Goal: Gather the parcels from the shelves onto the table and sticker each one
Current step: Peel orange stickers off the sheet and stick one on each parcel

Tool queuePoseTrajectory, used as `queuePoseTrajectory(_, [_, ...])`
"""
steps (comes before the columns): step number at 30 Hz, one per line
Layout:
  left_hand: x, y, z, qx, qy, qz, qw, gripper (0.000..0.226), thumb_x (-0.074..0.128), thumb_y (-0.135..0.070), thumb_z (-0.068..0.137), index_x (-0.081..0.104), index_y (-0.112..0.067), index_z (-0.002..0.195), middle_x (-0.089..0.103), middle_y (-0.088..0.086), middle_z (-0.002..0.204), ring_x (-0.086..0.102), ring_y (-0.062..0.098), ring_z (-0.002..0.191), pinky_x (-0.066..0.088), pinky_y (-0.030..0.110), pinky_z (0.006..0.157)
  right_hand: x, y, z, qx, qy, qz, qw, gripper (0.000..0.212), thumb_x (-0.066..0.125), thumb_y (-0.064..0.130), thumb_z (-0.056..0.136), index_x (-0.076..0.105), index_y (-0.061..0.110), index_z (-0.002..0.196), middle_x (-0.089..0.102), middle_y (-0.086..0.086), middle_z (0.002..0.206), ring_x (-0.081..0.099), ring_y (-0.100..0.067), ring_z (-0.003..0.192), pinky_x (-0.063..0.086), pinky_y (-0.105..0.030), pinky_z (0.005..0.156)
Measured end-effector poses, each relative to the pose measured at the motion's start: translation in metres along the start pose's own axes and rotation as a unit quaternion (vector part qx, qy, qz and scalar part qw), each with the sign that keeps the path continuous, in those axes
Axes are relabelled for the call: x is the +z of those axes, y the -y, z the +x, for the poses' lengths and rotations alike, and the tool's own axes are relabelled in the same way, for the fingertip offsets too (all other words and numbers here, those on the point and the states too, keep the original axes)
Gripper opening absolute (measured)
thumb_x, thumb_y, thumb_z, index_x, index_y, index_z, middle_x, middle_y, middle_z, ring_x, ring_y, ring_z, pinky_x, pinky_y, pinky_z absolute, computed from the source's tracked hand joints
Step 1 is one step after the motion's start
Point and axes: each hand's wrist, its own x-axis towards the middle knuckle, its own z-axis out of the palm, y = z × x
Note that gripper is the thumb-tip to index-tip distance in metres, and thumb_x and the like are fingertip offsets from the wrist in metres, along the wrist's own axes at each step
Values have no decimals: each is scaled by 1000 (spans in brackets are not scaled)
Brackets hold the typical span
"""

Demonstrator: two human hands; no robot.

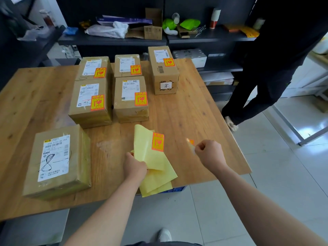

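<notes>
The left hand [135, 167] grips the yellow sheets [156, 174] at the near edge of the table [195, 112] — one orange sticker [158, 142] sits on the top sheet. The right hand [210, 153] is curled and pinches a blurry sticker [191, 142], just right of the sheets. The white-label box [58, 162] lies to the left of both hands. Five stickered boxes [130, 98] stand farther back.

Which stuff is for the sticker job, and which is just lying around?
For the job: parcels on the table, sticker sheets in the left hand, peeled sticker in the right hand.
Just lying about: paper cup, green bags, white cloth on the shelf.
</notes>
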Motion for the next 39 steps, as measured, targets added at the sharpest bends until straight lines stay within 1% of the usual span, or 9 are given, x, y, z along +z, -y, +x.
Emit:
queuePoseTrajectory(3, [-1,-7,-8,35,-8,68,997,33,60,-18,88,40,-10,112,55,8,108,55,22,80,51,33,63,-4,8,-5,-39,-21,-19,999,19,55,16,84,67,12,69,64,-1,69,55,-15,56,46,-27,51])
queuePoseTrajectory(6, [-2,-11,-13,130,-107,223,960,59,63,-40,85,40,-12,131,46,10,131,48,29,114,47,40,90,-1,15,-12,-86,-38,-42,995,16,58,23,86,72,16,80,65,5,81,60,-12,67,53,-29,60])
queuePoseTrajectory(9, [-2,-24,-22,231,-70,197,950,34,55,-43,90,59,-18,113,59,0,116,54,21,102,48,34,82,8,19,-17,-148,-59,-72,985,15,60,26,85,72,18,80,63,7,83,59,-12,67,49,-27,60])
queuePoseTrajectory(13, [3,-39,-28,125,90,16,988,45,55,-48,90,71,-7,77,72,0,75,63,19,71,52,35,70,26,24,-27,-272,-81,-89,955,15,65,26,80,71,16,71,62,6,73,57,-13,53,50,-30,47])
queuePoseTrajectory(21, [-20,-35,-30,64,91,-90,990,22,65,-21,86,70,-9,69,72,6,73,59,15,63,53,32,66,46,41,-45,-404,-46,-78,910,10,68,26,77,75,19,74,64,8,75,58,-10,58,44,-18,49])
queuePoseTrajectory(25, [-45,-25,-26,98,71,-47,991,24,60,-26,90,70,-12,73,70,4,75,62,19,68,55,38,71,50,57,-51,-343,-7,-31,939,19,64,37,83,75,21,86,65,10,82,58,-4,66,48,-22,57])
queuePoseTrajectory(29, [-77,-16,-22,141,86,-21,986,23,58,-26,92,67,-16,74,66,-2,68,58,15,61,47,30,59,59,83,-50,-235,3,-5,972,19,65,36,87,71,22,98,67,11,85,60,-3,74,53,-26,70])
queuePoseTrajectory(35, [-132,5,-10,178,74,39,980,22,59,-27,92,66,-14,76,67,0,70,56,14,62,44,30,62,93,131,-69,-185,76,53,978,12,65,27,87,71,17,85,67,10,75,60,-1,68,47,-15,62])
queuePoseTrajectory(39, [-176,19,-1,191,49,47,979,20,60,-27,91,68,-14,78,70,-4,76,63,11,74,46,25,69,121,164,-85,-164,117,93,975,17,65,24,86,67,14,72,63,6,64,54,-7,58,46,-25,58])
